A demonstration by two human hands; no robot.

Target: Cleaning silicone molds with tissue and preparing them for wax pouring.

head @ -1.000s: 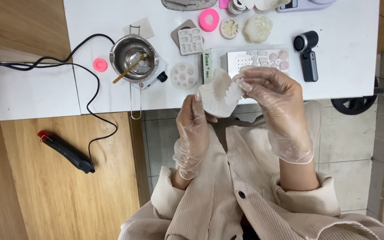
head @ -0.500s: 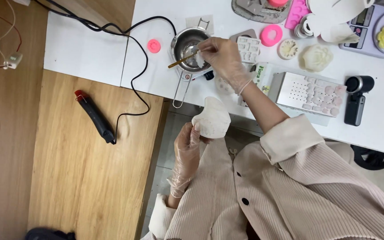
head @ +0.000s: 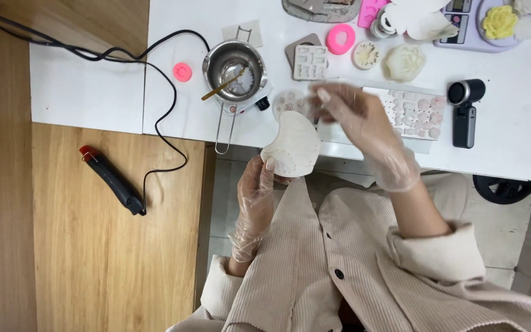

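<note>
Top-edge grey tray (head: 321, 9) cut off; round mould (head: 288, 101) half hidden behind white piece (head: 293, 146).

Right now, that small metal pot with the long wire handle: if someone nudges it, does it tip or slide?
The metal pot looks wide and low, so it would probably slide rather than tip. Its wire handle sticks out past the white table's edge, so a bump there would likely swing it round. The loose stick leaning inside could shift or fall out.

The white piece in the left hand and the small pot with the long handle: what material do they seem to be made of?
The white piece looks like matte silicone or wax: dull, off-white, with a faint relief pattern; which one, I cannot tell. The small pot looks like polished steel, as its rim and wire handle are grey and reflective. The left hand wears a thin clear plastic glove, glossy and wrinkled.
</note>
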